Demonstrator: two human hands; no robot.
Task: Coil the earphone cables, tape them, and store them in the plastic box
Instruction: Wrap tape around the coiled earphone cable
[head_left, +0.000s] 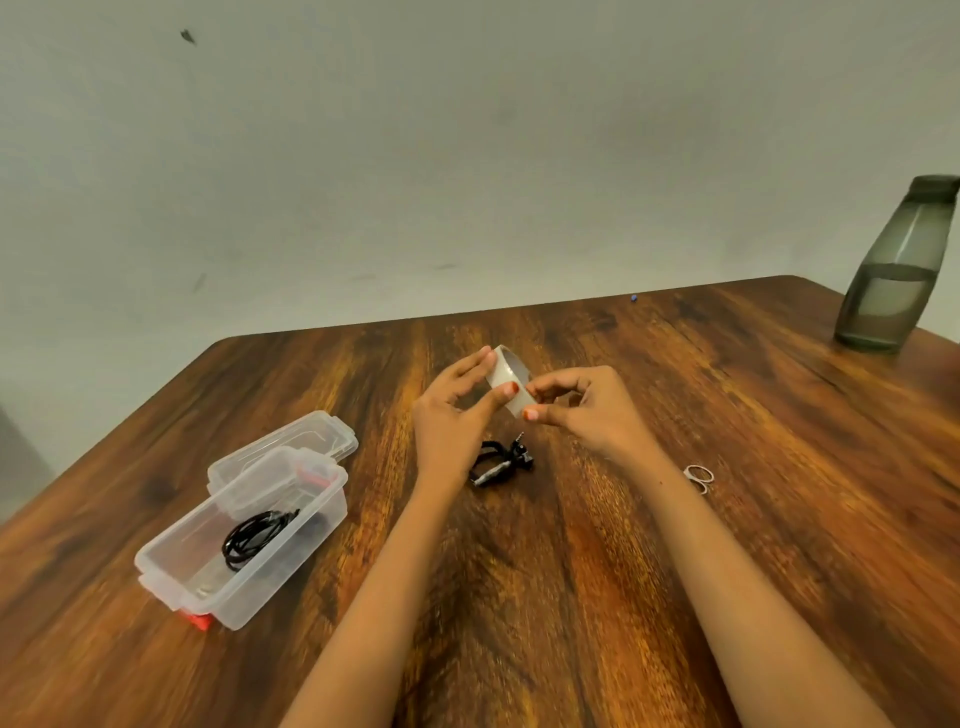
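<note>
Hands hold tape roll above coiled earphones.

Plain room: wooden table, bare wall.

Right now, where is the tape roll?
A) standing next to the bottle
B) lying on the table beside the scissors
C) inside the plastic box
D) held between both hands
D: the tape roll is gripped by the left hand and pinched by the right hand, above the coiled earphone cable on the table.
</note>
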